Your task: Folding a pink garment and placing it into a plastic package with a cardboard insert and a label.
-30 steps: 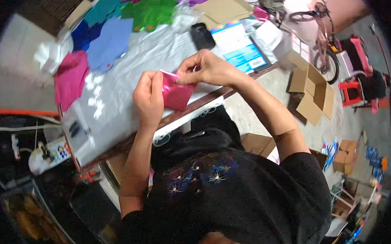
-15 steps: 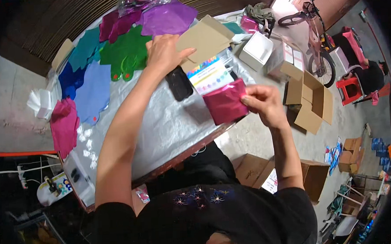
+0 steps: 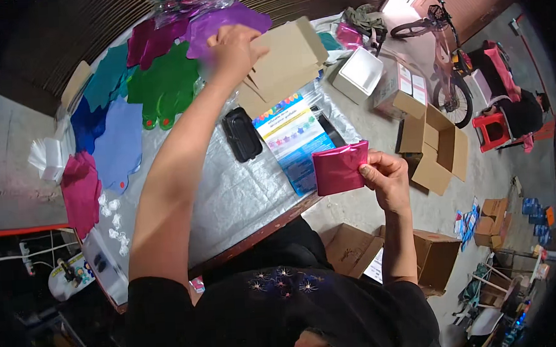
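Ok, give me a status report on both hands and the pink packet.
Right hand holding pink packet by its edge. Left hand extended over purple sheet, contact unclear. Cardboard beside it, possible obstacle.

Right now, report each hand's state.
Left hand: open, thumb apart, near the purple sheet; contact cannot be told.
Right hand: closed, holding the folded pink foil.

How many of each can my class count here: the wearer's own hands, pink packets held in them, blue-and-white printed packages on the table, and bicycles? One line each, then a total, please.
Own hands, left hand and right hand: 2
Held pink packet: 1
Printed package: 1
Bicycle: 1
Total: 5
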{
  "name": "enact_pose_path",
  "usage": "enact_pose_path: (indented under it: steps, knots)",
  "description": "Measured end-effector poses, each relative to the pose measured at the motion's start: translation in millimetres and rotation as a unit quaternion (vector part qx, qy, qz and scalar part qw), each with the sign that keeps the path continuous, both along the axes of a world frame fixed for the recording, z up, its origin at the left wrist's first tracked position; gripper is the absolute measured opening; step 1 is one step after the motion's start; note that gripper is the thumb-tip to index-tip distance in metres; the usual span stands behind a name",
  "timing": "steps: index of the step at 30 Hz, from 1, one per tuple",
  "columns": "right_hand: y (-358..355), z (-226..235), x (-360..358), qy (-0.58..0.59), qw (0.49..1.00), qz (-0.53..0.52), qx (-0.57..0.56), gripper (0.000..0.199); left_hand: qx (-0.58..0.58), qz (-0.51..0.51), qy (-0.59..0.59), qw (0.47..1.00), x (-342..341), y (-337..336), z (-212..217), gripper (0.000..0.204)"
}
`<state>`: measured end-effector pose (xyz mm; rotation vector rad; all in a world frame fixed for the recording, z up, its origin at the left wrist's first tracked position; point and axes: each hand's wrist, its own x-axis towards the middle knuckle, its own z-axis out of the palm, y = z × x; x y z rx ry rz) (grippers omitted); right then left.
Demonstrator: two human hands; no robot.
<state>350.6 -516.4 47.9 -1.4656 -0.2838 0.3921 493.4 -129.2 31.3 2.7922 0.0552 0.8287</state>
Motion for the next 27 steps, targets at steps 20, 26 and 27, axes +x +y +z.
enact_pose_path:
  steps: [20, 26, 27]
  knots:
    - [256.4, -19.2, -98.2, 0.157, 0.936, 0.309, -0.065, 0.014, -0.531, 0.076, 0.127, 0.834, -416.3, 94.1, -45.7, 0.031]
    - [279.2, -62.7, -100.6, 0.04, 0.949, 0.267, -0.163, 0.015, -0.335, 0.11, 0.092, 0.931, -419.6, 79.4, -50.6, 0.032]
    - [279.1, -62.8, -101.3, 0.029, 0.949, 0.263, -0.169, 0.015, -0.278, 0.092, 0.034, 0.956, -421.9, 74.3, -53.8, 0.035]
